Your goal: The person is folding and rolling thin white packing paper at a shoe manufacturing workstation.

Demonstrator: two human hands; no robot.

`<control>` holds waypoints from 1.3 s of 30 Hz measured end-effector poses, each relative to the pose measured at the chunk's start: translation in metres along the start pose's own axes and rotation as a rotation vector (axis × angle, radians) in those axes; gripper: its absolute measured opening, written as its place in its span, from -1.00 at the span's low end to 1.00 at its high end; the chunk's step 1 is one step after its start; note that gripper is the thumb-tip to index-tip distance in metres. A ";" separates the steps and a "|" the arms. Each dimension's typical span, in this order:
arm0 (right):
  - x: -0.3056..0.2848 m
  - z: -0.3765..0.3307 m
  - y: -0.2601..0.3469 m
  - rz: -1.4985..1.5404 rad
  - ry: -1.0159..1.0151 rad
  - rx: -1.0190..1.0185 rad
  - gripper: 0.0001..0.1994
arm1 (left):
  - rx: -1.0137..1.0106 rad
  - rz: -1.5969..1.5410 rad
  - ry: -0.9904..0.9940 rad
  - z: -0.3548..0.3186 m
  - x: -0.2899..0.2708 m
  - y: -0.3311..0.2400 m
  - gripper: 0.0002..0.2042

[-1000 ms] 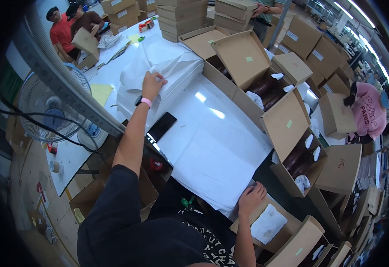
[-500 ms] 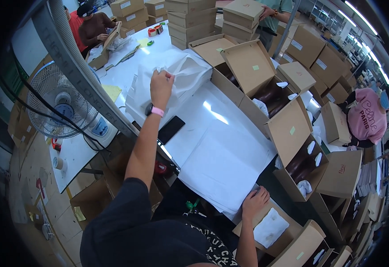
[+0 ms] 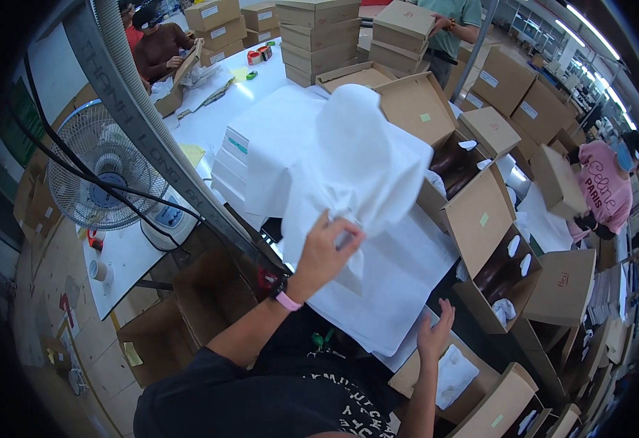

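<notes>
My left hand (image 3: 328, 252), with a watch and a pink band on its wrist, pinches a sheet of white tissue paper (image 3: 352, 157). The sheet billows up over the table and hangs below my fingers. Flat white paper (image 3: 407, 266) lies beneath it on the table's near side. A stack of white sheets (image 3: 230, 171) shows at the left, partly covered. My right hand (image 3: 435, 332) is raised with its fingers apart, holding nothing, beside the table's near corner. Next to it lies an open brown box part with a crumpled white paper (image 3: 454, 376) on it.
Open shoeboxes (image 3: 506, 274) with dark brown shoes and white stuffing line the right side. Closed boxes (image 3: 319, 33) are stacked at the back. A fan (image 3: 108, 171) and a metal post (image 3: 144, 139) stand left. Other people (image 3: 604, 175) handle boxes nearby.
My left hand has drawn the tissue sheet from the far stack toward me, lifting it. My right hand has come off the table corner and opened. The person in pink has raised a box.
</notes>
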State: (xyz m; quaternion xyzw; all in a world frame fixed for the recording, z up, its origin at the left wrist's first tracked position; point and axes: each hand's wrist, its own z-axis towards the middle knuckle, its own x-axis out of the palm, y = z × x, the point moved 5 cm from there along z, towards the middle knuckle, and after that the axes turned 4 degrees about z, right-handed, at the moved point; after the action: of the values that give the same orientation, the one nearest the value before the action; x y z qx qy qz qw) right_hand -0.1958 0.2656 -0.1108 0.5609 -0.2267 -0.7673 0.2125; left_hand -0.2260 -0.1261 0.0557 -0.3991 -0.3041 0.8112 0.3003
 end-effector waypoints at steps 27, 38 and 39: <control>-0.009 -0.053 0.117 1.192 0.136 0.548 -0.50 | 0.211 -0.170 0.487 -0.126 0.059 -0.065 -0.81; -0.013 -0.070 0.116 1.423 -0.183 0.673 -0.56 | 0.166 -0.118 0.525 -0.146 0.053 -0.057 -0.28; -0.015 -0.072 0.113 1.422 -0.181 0.675 -0.56 | 0.163 -0.118 0.525 -0.150 0.053 -0.057 -0.28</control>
State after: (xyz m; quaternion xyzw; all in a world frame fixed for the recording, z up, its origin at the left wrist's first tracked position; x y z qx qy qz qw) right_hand -0.1144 0.1748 -0.0524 0.2513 -0.7677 -0.3798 0.4508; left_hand -0.1139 -0.0137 -0.0017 -0.5518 -0.1724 0.6830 0.4465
